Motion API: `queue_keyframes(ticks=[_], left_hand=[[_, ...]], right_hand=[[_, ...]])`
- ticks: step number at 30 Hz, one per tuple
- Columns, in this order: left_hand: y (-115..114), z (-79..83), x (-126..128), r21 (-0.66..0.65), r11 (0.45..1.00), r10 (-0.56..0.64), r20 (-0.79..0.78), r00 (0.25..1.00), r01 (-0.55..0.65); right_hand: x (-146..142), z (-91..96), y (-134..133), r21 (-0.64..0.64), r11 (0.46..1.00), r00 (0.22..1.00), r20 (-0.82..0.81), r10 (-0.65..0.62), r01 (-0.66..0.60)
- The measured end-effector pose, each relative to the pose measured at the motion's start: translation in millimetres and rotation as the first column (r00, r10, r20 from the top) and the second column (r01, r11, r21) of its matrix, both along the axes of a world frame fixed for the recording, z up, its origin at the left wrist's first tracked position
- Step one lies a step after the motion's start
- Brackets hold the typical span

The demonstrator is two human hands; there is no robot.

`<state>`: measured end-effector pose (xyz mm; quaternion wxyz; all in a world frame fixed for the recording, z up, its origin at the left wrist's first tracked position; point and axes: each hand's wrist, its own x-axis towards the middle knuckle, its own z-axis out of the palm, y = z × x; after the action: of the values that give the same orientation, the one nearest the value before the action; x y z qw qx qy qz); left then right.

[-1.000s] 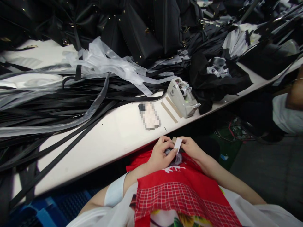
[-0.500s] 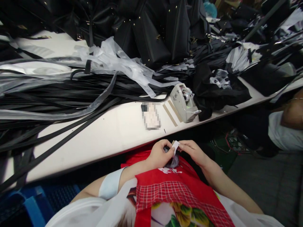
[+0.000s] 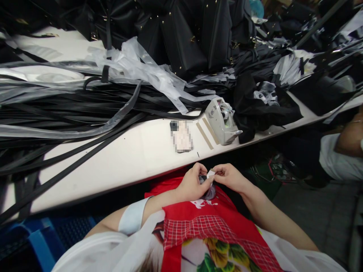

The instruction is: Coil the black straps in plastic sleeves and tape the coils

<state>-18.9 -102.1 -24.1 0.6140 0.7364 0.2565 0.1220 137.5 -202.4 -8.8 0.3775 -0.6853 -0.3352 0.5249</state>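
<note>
Below the table's front edge, over my red apron, my left hand (image 3: 193,184) is closed around a small dark bundle (image 3: 209,192). My right hand (image 3: 230,176) pinches a small white slip of paper or tape (image 3: 210,173) against that bundle. The two hands touch at the fingertips. What the dark bundle is I cannot make out.
A grey tape dispenser (image 3: 221,121) and two tan strips (image 3: 207,133) lie on the white table (image 3: 136,158), beside a phone (image 3: 182,136). Long black straps (image 3: 68,117), clear plastic (image 3: 147,75) and black bags (image 3: 187,41) pile behind. Another person (image 3: 344,151) sits at right.
The white slip has been folded down closer onto the dark bundle, showing less of itself. Both hands stay together in my lap; the view has shifted slightly.
</note>
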Motion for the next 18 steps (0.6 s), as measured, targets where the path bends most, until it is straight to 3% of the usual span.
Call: queue_keyframes(ticks=[2, 4, 6, 9, 12, 16, 18], left_hand=[[7.8, -0.3, -1.2, -0.024, 0.995, -0.102, -0.065, 0.993, 0.101], [18.3, -1.4, -2.3, -0.197, 0.956, -0.241, -0.095, 0.966, 0.219], [29.0, -2.5, -2.5, -0.467, 0.847, -0.294, -0.014, 0.956, 0.254], [39.2, -2.2, 0.5, -0.733, 0.652, -0.151, 0.125, 0.981, 0.194], [40.8, -0.3, 7.0, -0.788, 0.603, -0.029, 0.138, 0.990, 0.128], [40.1, 0.9, 14.3, -0.726, 0.668, -0.060, 0.166, 0.984, 0.163], [41.6, 2.5, 15.7, -0.701, 0.691, -0.069, 0.177, 0.982, 0.175]], right_hand=[[-4.2, 8.1, -1.9, 0.033, 0.996, 0.967, 0.245, 0.070, -0.081], [-9.7, 17.3, -4.7, 0.076, 0.964, 0.831, 0.527, 0.180, -0.257], [-14.4, 24.2, -7.8, 0.084, 0.900, 0.648, 0.723, 0.241, -0.428], [-17.4, 26.0, -11.3, 0.105, 0.845, 0.499, 0.842, 0.204, -0.524], [-15.4, 22.1, -12.5, 0.185, 0.831, 0.505, 0.853, 0.129, -0.525], [-9.7, 20.0, -11.8, 0.352, 0.847, 0.609, 0.792, -0.043, -0.398], [-8.6, 19.8, -11.1, 0.406, 0.850, 0.622, 0.773, -0.123, -0.337]])
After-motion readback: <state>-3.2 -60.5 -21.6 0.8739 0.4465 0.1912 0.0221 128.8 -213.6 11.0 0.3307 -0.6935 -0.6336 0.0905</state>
